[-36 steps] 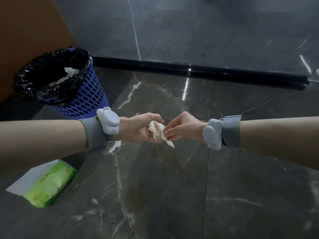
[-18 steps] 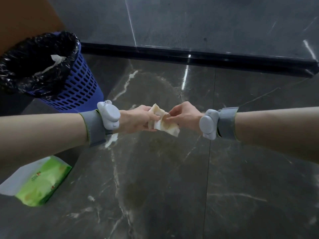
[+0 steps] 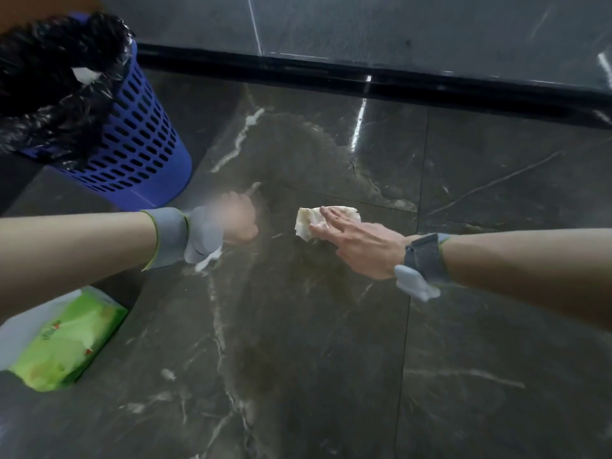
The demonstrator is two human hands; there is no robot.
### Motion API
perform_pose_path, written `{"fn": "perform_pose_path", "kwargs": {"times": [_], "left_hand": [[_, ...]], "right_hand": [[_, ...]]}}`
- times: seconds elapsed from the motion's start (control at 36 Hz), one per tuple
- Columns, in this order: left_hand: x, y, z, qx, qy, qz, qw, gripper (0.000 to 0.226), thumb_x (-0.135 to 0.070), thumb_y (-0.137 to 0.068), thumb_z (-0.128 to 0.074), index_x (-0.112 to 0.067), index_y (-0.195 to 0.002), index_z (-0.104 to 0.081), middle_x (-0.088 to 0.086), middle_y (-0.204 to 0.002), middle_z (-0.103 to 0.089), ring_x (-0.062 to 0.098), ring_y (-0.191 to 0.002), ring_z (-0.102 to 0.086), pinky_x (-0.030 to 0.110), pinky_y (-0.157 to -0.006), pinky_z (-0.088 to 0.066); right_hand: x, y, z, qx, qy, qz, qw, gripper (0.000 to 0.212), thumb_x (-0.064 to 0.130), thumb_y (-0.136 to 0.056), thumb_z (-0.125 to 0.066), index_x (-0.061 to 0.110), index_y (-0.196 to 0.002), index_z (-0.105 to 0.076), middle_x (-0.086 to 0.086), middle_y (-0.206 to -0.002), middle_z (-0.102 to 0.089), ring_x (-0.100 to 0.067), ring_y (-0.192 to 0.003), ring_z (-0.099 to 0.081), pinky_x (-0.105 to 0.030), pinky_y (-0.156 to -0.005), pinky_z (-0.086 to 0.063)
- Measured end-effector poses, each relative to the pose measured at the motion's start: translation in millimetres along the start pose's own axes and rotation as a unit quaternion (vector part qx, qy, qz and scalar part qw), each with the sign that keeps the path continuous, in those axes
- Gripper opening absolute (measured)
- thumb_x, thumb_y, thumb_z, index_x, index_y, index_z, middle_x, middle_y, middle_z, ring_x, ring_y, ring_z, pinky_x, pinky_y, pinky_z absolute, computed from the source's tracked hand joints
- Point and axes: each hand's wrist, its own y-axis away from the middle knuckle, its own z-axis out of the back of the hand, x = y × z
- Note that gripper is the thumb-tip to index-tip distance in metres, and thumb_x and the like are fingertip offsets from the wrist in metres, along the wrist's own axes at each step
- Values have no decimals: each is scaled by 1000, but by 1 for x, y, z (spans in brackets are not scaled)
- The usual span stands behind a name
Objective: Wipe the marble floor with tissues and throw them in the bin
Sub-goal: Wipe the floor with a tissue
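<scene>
The crumpled, cream-white paper tissue [image 3: 305, 221] lies flat on the dark grey, white-veined marble floor [image 3: 331, 342], to the right of the blue perforated plastic bin [image 3: 142, 144] and well apart from it. The right hand [image 3: 361, 245] rests palm-down on the tissue. Its fingers [image 3: 331, 216] are straight and close together, pressing the paper against the stone; the thumb lies along the tissue's near edge. The part of the tissue facing the bin shows uncovered.

The left hand [image 3: 236, 218] hovers between the bin and the tissue, just beside the bin's base and touching neither. Motion blur covers it; it looks bunched, but the position of its fingers cannot be told. Each wrist carries a grey fabric band with a pale grey plastic module, left [image 3: 170, 236] and right [image 3: 427, 256].

A duller, brownish patch [image 3: 298, 154] marks the floor from the bin's right side towards the tissue. The bin is lined with a crinkled black plastic bag [image 3: 49, 77], and a white paper scrap [image 3: 82, 74] shows inside its mouth. A green soft pack of tissues [image 3: 69, 339] lies on the floor on the near side of the bin. A black strip [image 3: 364, 84] runs across the floor from behind the bin.
</scene>
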Motion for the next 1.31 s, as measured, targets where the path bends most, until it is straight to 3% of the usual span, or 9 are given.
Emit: {"fn": "perform_pose_path", "kwargs": {"times": [0.11,0.22,0.33,0.5,0.61,0.72,0.86,1.08,1.31], "left_hand": [[8,-7,-8,20,-8,15,1000,60,-20,-105,-39,14,-152,-24,31,-156,-29,42,-145,-33,45,-118,-34],[10,-10,-11,49,12,18,999,71,-21,-107,-36,14,-158,-1,31,-168,6,40,-157,-12,43,-126,-22],[9,-11,-17,59,10,24,998,75,-22,-107,-37,13,-158,5,29,-168,11,39,-159,-5,43,-127,-17],[10,-14,-19,75,-40,13,996,76,-19,-105,-37,10,-159,9,27,-169,14,36,-160,0,45,-128,-16],[10,-15,-9,78,-88,-4,993,73,-20,-105,-34,12,-158,4,30,-169,8,39,-158,-13,45,-125,-24],[-3,-2,19,45,-107,-20,993,60,-20,-104,-36,11,-154,-25,28,-165,-20,38,-146,-39,42,-114,-40],[19,-2,12,60,-179,-50,981,41,-31,-98,-47,-2,-121,-64,12,-123,-65,32,-104,-69,44,-89,-61],[24,8,8,66,-230,-69,969,41,-40,-103,-43,-11,-121,-65,5,-119,-67,28,-106,-69,45,-88,-60],[20,27,6,78,-230,-89,966,42,-39,-105,-40,-9,-122,-64,7,-118,-67,29,-107,-69,47,-92,-59]], "right_hand": [[2,-9,-13,12,-5,-7,1000,69,21,-108,-40,28,-164,0,-9,-170,16,-26,-158,6,-46,-112,-41],[2,-20,-20,-5,-15,-22,1000,72,33,-108,-41,27,-164,2,-2,-171,16,-23,-159,8,-44,-119,-33],[1,-33,-21,-9,-3,-24,1000,71,43,-107,-40,29,-164,-1,4,-170,17,-18,-158,10,-40,-121,-30],[11,-41,-18,7,-34,-44,998,70,30,-106,-37,22,-165,1,3,-170,17,-17,-158,13,-41,-129,-13],[19,-36,-16,35,-46,-20,998,74,28,-104,-37,17,-164,5,-1,-170,19,-17,-157,16,-39,-130,-5],[32,-2,-6,42,-3,56,998,78,35,-103,-41,16,-164,4,-2,-170,18,-16,-157,14,-40,-130,-6],[67,26,-38,73,35,170,982,77,39,-100,-44,18,-165,-7,2,-171,10,-12,-158,5,-39,-127,-23],[59,47,-47,127,106,256,952,79,35,-100,-47,18,-165,-6,4,-172,9,-15,-159,0,-37,-129,-15],[12,37,-2,110,118,93,982,77,36,-104,-40,16,-164,2,1,-171,14,-16,-159,-2,-39,-125,-28]]}}
